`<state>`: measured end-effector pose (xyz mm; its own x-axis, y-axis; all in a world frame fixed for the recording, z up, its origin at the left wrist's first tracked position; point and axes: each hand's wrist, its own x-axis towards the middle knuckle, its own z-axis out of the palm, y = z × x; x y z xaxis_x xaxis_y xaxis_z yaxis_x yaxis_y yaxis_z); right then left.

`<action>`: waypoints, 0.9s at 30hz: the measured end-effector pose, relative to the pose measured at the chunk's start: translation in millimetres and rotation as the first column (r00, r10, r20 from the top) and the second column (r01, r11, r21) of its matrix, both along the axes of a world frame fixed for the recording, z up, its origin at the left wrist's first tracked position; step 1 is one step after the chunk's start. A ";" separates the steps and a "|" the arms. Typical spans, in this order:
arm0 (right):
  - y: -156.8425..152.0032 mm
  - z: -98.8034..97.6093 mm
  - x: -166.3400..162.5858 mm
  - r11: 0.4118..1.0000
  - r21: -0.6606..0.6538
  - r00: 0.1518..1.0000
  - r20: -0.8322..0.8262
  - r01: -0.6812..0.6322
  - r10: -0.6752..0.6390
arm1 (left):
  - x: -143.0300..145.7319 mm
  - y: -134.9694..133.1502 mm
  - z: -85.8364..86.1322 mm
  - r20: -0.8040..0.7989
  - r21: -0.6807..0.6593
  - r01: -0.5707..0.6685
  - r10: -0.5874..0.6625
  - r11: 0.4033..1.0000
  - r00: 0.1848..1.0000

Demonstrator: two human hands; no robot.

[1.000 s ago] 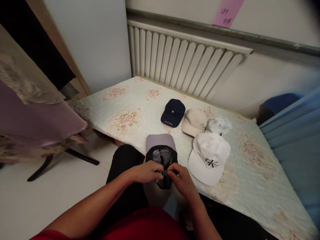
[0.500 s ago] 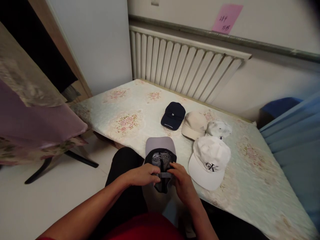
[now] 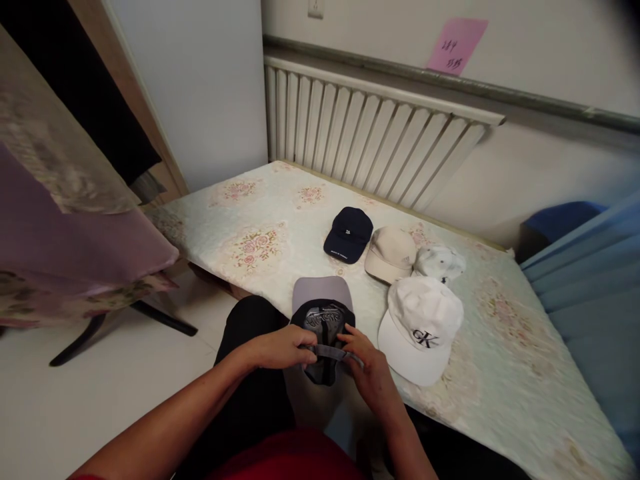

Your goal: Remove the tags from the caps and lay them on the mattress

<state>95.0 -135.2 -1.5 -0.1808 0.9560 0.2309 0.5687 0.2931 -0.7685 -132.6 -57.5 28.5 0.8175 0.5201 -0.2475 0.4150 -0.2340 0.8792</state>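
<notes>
A grey baseball cap is turned with its inside facing me, its brim pointing away over the table edge. My left hand pinches the left end of the cap's back strap between thumb and fingers. At the strap's right end, my right hand is closed on it, the fingers partly hidden. To the right lies a white cap with dark letters. Behind it are a beige cap, a pale cap and a navy cap.
The caps rest on a table with a floral cover. A radiator runs along the wall behind. Blue curtain hangs at the right. Draped cloth is at the left, beside a white cabinet.
My right hand has shifted slightly right along the strap, and more of the strap shows between my hands. The view has tilted up a little.
</notes>
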 end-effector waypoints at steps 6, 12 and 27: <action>-0.1 49.1 -5.4 0.995 -0.019 0.989 -0.114 -0.099 0.096 | -16.2 12.8 33.7 0.082 -0.125 -0.016 0.026 0.992 0.996; -3.1 93.3 -0.3 0.980 -0.186 0.969 -0.245 -0.069 0.021 | -26.3 26.3 75.2 0.278 -0.308 0.011 0.079 0.951 0.957; -12.9 95.9 0.4 0.872 -0.407 0.545 -0.812 -0.273 -0.209 | -16.9 37.6 54.6 0.470 -0.615 0.070 0.294 0.785 0.832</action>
<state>95.4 -148.0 94.4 -0.1763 0.9735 -0.1457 -0.3796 -0.2038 -0.9024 -149.5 -19.9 83.1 0.8527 0.5142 -0.0920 -0.1551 0.4174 0.8954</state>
